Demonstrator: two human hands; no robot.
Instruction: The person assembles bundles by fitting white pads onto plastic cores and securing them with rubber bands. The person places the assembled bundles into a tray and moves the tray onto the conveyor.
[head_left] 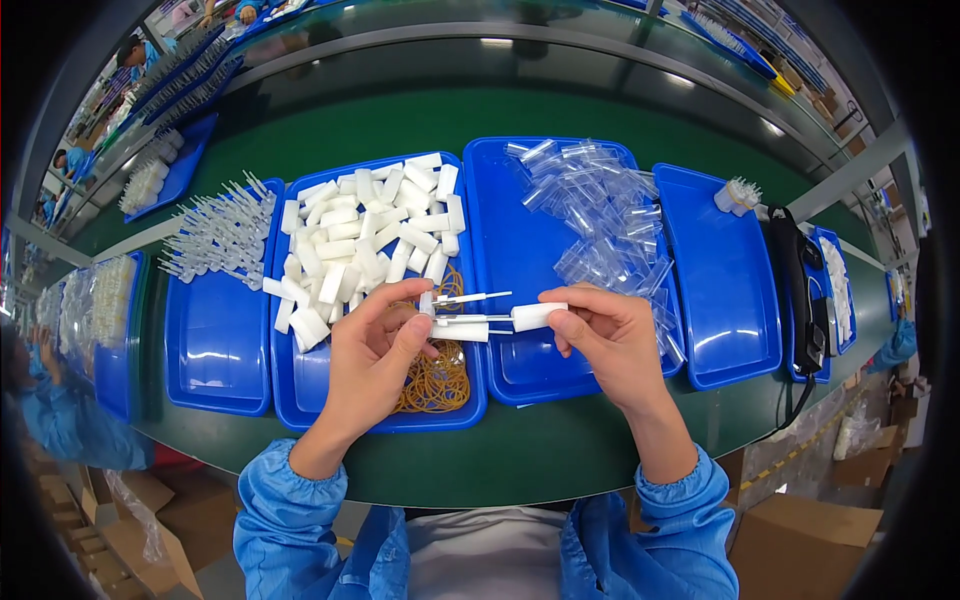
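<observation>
My left hand [375,345] pinches a white pronged plastic part [427,303] by its base, its thin rods pointing right. A white foam sleeve [463,332] sits around the lower rod. Between the thumb and fingers of my right hand [618,338] is another white foam sleeve [532,317], at the end of the middle rod; whether the rod is inside it I cannot tell. Both hands are above the inner edges of two blue trays. Under the left one, a blue tray [310,395] holds many white foam sleeves [375,225] and brown rubber bands [440,380].
Clear plastic tubes [590,200] lie in the blue tray [515,375] to the right. Far left, white pronged parts [225,230] pile in a tray [215,350]. Another tray [725,330] bears a small white pronged bundle [738,196]. Beyond it lies a black cabled device [808,290]. Other people work at left and right.
</observation>
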